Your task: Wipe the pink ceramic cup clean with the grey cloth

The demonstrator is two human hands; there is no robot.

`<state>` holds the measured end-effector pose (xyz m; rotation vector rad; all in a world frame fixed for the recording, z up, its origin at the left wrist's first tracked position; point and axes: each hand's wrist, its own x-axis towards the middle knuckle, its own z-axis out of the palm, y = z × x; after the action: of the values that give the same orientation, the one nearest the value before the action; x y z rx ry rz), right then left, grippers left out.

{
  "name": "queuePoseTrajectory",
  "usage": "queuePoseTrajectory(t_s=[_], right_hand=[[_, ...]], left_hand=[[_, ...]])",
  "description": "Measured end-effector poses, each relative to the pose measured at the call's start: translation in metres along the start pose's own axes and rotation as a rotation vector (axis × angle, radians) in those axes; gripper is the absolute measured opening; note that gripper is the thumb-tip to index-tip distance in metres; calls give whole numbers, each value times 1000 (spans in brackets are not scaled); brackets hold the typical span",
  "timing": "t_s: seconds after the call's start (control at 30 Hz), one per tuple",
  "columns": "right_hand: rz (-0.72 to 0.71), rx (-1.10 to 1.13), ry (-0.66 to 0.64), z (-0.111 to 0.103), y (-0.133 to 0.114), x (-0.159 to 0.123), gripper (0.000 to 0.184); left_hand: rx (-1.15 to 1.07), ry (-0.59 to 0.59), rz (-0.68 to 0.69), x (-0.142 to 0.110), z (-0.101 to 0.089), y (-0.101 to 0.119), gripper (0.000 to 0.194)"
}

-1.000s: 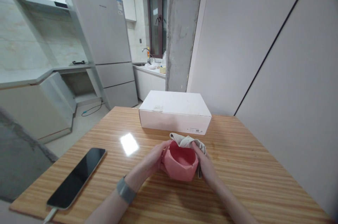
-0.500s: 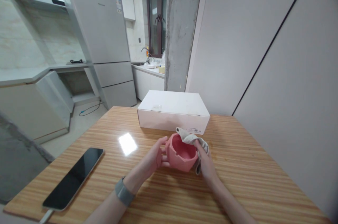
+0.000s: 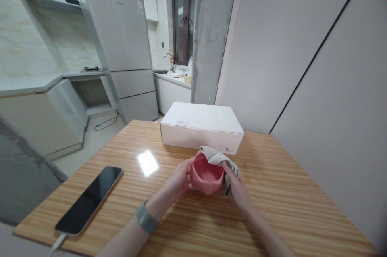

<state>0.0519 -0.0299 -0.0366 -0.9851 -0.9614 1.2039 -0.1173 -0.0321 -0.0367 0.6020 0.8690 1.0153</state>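
Note:
A pink faceted bowl (image 3: 207,182), with small notches in its rim, is tilted in front of me over the wooden table (image 3: 290,200). My left hand (image 3: 183,176) grips the bowl's left side, its fingers partly hidden behind and under the wall. In my right hand (image 3: 236,182) is a light grey cloth (image 3: 216,156), pressed to the bowl's right side and draped over the far right rim. The cloth covers part of the bowl's outer wall, and some of my right fingers are hidden by it.
Behind the bowl lies a white cardboard box (image 3: 201,130). A black phone (image 3: 90,200) with a white cable (image 3: 57,245) rests at the table's left. Beyond the table stand a fridge (image 3: 117,27), a concrete column (image 3: 210,35) and a white wall panel (image 3: 272,47) on the right.
The bowl has turned slightly between my hands, and my left fingers have wrapped closer round its side. The cloth stays against the right rim. My view has shifted a little to the left.

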Motion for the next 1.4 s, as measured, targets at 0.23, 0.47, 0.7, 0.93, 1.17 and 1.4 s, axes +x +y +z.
queuePoseTrajectory(t_s=[0.23,0.47,0.7,0.93,1.17,1.4], right_hand=[[-31,13,98,-6,-2,1,42],[62,60,27,-3,0,-1,40],[10,44,26,0,1,-2,41],[-30,99,90,1,-1,-5,41],[41,94,51,-7,-1,0,35],[-26,120,41,-2,2,3,34]], left_hand=[[-70,-110,-80,-1,4,-4,32],[118,-246,-175,-8,-5,2,49],[-30,-67,0,-8,0,3,31],[43,-224,-54,-14,4,5,37],[66,-284,-159,-9,-3,2,43],[-47,-191,41,-13,6,-1,34]])
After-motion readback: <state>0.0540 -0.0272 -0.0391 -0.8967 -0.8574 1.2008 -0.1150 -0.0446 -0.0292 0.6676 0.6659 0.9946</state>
